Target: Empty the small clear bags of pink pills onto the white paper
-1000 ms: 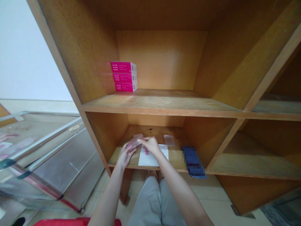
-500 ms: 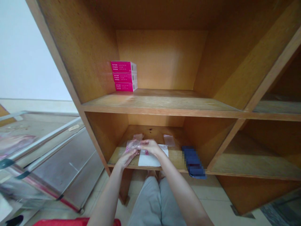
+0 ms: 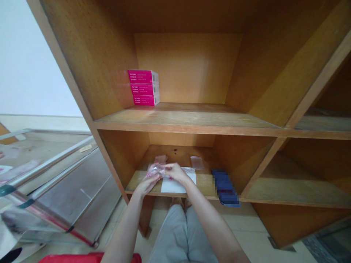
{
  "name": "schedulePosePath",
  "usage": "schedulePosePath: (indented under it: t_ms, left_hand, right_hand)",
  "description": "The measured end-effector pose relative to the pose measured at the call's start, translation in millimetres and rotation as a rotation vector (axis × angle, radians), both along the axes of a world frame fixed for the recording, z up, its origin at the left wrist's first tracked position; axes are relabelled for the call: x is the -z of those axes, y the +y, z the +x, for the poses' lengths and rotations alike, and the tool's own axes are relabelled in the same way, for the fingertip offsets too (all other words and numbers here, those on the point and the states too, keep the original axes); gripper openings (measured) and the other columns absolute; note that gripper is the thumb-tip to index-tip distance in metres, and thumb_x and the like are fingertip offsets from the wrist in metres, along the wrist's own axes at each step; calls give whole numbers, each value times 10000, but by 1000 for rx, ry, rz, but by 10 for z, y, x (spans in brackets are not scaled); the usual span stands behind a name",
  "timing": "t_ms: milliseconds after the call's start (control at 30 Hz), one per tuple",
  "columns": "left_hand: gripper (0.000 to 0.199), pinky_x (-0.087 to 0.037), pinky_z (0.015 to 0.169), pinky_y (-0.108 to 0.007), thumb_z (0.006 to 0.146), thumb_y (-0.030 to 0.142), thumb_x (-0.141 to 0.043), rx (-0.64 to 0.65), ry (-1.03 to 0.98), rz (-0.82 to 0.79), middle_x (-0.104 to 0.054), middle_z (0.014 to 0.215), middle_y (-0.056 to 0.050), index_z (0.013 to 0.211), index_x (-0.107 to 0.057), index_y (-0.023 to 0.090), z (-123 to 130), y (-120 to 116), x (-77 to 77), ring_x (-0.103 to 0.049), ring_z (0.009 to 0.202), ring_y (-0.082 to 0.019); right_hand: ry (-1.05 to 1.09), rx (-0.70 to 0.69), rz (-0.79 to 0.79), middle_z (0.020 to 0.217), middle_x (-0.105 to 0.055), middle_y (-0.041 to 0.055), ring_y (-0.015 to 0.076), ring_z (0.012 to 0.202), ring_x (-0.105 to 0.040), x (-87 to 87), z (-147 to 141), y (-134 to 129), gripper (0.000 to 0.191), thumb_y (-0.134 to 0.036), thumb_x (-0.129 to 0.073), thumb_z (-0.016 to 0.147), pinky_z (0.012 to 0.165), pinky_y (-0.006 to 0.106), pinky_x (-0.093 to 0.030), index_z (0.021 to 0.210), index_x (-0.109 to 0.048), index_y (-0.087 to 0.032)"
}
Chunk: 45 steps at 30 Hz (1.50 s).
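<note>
My left hand (image 3: pixel 148 183) and my right hand (image 3: pixel 175 172) are close together above the lower wooden shelf (image 3: pixel 204 186). Between their fingertips is a small transparent plastic bag (image 3: pixel 155 170) with something pink inside, its contents hard to make out. My right hand also sits just above a white paper sheet (image 3: pixel 177 185) lying on the shelf. Behind the hands lie two more small transparent bags (image 3: pixel 161 159) (image 3: pixel 196 162), touched by neither hand.
Three stacked magenta boxes (image 3: pixel 143 87) stand on the upper shelf (image 3: pixel 186 116). A blurred dark blue item (image 3: pixel 225 188) hangs over the lower shelf's front edge. A glass display case (image 3: pixel 55 175) stands to the left, and a red object (image 3: pixel 87 258) lies near my knees.
My hands have moved closer together and lower, and the bag now sits more bunched between them. The view has shifted slightly.
</note>
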State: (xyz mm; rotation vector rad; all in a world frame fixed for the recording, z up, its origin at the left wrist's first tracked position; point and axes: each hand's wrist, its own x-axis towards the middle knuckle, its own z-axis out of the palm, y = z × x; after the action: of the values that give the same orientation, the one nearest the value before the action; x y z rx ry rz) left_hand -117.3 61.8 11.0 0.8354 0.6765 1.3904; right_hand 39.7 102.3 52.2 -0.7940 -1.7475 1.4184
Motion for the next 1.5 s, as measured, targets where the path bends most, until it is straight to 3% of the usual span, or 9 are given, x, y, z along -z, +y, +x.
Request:
schedulePosePath:
  t_ms: [200,433,767,933,1067,1200,1333,1500]
  left_hand:
    - [560,-452,817,-293,572,122,-722,53,9,-64,-629,991,-62,1087,-519,207,-6,-15,-7,-611,859,-170]
    - [669,-433,841,-286,646,107,-676,112,-3,10,-614,1044,-52,1229,-381,251,-44,7,70,-600,896,-154]
    - [603,-426,838,-261,673,116,-652,57,-5,50,-596,1085,-53,1210,-406,240,-22,26,11,-572,960,-150]
    - [550,-394,911,-305,668,115,-653,22,-1,43,-566,1146,-76,1169,-444,202,-19,49,18,-535,1045,-184]
    - [509,-358,960,-329,670,103,-646,-7,5,32,-549,1177,-90,1136,-459,182,-41,72,69,-511,1087,-192]
    - [490,-301,1009,-345,661,96,-650,-3,14,34,-541,1192,-102,1111,-470,169,-48,75,73,-475,1133,-202]
    - [463,-277,1024,-359,673,105,-641,14,38,53,-526,1211,-114,1103,-477,158,-36,54,38,-463,1145,-212]
    - [429,-268,1026,-366,684,96,-629,35,51,73,-531,1203,-117,1085,-486,153,-30,42,21,-449,1158,-217]
  right_hand:
    - [-34,-64,-73,827,-675,65,158,697,-596,-15,29,33,479,-372,-696,581,600,264,-464,999,-640,-144]
    - [3,-104,-108,857,-666,67,143,663,-584,-23,44,25,482,-368,-711,558,562,243,-436,984,-641,-152]
    - [33,-95,-45,892,-669,66,176,749,-596,-4,58,-27,386,-392,-652,627,592,261,-446,938,-658,-163]
    - [72,59,-71,842,-674,69,171,697,-598,115,85,32,314,-364,-618,652,578,270,-450,882,-665,-155]
    - [287,356,-75,850,-673,71,180,760,-610,288,82,145,207,-310,-593,657,721,313,-459,787,-659,-163]
    - [512,583,-188,886,-668,89,194,780,-622,474,33,221,218,-311,-503,694,764,349,-459,785,-629,-157]
    - [606,658,-199,953,-658,87,186,864,-608,596,-39,230,246,-295,-466,702,839,340,-429,836,-621,-157]
    - [671,643,-228,1012,-644,84,176,921,-591,680,-129,244,301,-356,-446,740,880,332,-398,901,-610,-161]
